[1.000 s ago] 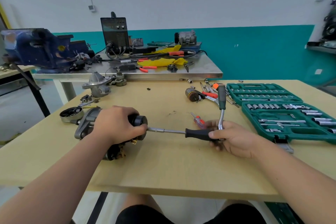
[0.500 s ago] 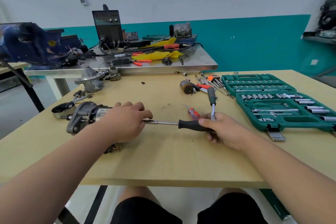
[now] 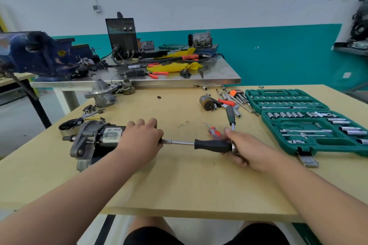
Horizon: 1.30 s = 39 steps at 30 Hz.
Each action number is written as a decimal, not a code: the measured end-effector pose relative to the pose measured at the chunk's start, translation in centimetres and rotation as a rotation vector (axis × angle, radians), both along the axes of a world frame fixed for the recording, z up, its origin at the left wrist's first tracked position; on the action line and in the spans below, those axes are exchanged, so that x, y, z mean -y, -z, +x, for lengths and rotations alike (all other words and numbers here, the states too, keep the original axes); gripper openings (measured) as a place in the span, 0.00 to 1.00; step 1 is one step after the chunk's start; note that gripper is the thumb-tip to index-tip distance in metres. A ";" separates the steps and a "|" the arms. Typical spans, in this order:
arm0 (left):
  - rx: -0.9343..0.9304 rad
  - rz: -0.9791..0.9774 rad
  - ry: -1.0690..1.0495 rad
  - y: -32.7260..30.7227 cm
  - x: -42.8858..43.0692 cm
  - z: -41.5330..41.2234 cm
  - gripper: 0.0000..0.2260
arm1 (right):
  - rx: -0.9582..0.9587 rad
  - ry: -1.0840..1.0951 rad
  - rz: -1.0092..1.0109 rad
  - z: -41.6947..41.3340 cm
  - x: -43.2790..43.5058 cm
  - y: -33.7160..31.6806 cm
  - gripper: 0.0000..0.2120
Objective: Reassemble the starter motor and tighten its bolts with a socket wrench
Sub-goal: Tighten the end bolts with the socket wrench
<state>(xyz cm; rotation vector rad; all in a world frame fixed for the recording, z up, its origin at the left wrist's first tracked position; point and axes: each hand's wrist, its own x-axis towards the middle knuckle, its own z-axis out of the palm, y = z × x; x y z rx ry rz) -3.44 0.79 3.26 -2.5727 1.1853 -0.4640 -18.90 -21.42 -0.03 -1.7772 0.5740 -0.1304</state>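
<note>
Clamped the left hand (image 3: 139, 137) over the rear end of the grey-and-black cylindrical metal starter motor (image 3: 95, 137), fingers curled down over the casing and hiding the bolt head. Closed the right hand (image 3: 245, 149) round the butt of the long black-handled steel socket driver (image 3: 211, 145), along with the steel stem of a green-handled wrench (image 3: 230, 114) standing up from the fist. Could not tell how the two tools joined. Found the driver shank level between both hands.

Found the starter motor lying on its side on the pale wooden table (image 3: 179, 185), cast bracket to the left. Judged it heavy, rigid and liable to roll under torque. Judged it best held across the barrel or by the bracket, not by the protruding shaft.

Noted a small red-and-clear screwdriver (image 3: 213, 132) just beyond the handle, a copper-wound armature (image 3: 207, 102) farther back, and an open green plastic socket case (image 3: 310, 145) to the right.
</note>
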 end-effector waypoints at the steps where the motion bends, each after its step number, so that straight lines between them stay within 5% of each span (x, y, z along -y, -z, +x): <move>1: 0.000 0.005 0.002 0.0 -0.1 0.1 0.14 | 0.008 -0.017 -0.030 -0.3 0.4 -0.1 0.19; 4: -0.011 0.027 0.024 -0.1 -0.3 0.5 0.16 | 0.100 -0.171 -0.408 -2.0 0.5 -0.6 0.08; 7: -0.026 0.025 0.021 -0.3 -0.5 0.6 0.16 | 0.217 -0.267 -0.813 -2.7 0.5 -0.4 0.12; 10: -0.046 0.011 0.022 -0.4 -0.8 0.7 0.14 | 0.332 -0.078 -0.486 -2.0 -0.5 0.2 0.06; 13: -0.057 -0.010 0.034 -0.7 -1.2 0.7 0.13 | 0.134 0.055 -0.162 -0.7 -0.8 -0.2 0.15; 16: -0.067 -0.028 0.034 -0.6 -1.7 0.7 0.13 | 0.126 -0.094 -0.427 -1.2 -0.1 0.1 0.07; 18: -0.063 -0.034 0.034 -0.6 -2.0 0.9 0.14 | 0.252 -0.134 -0.645 -1.6 0.3 0.5 0.15; 22: -0.077 -0.019 0.058 -0.7 -2.2 1.1 0.16 | 0.204 0.044 -0.048 0.0 -0.9 -0.3 0.15; 26: -0.056 -0.005 0.028 -0.6 -2.4 1.1 0.14 | 0.097 -0.023 -0.033 0.2 -0.8 -1.5 0.16; 29: -0.045 -0.014 0.003 -0.6 -2.4 1.1 0.14 | 0.091 -0.144 -0.419 -0.5 -0.2 -1.5 0.05; 31: -0.044 -0.021 -0.009 -0.6 -2.4 1.1 0.14 | 0.176 -0.178 -0.669 -0.5 -0.2 -0.7 0.15; 34: -0.055 -0.035 -0.021 -0.6 -2.4 1.3 0.13 | 0.250 -0.130 -0.293 -0.2 -0.7 0.5 0.06; 36: -0.058 -0.041 -0.025 -0.6 -2.5 1.3 0.13 | 0.186 -0.045 -0.017 0.5 -0.9 0.5 0.12; 39: -0.054 -0.073 -0.025 -0.5 -2.7 1.4 0.13 | 0.158 -0.096 -0.208 0.6 -0.5 0.6 0.04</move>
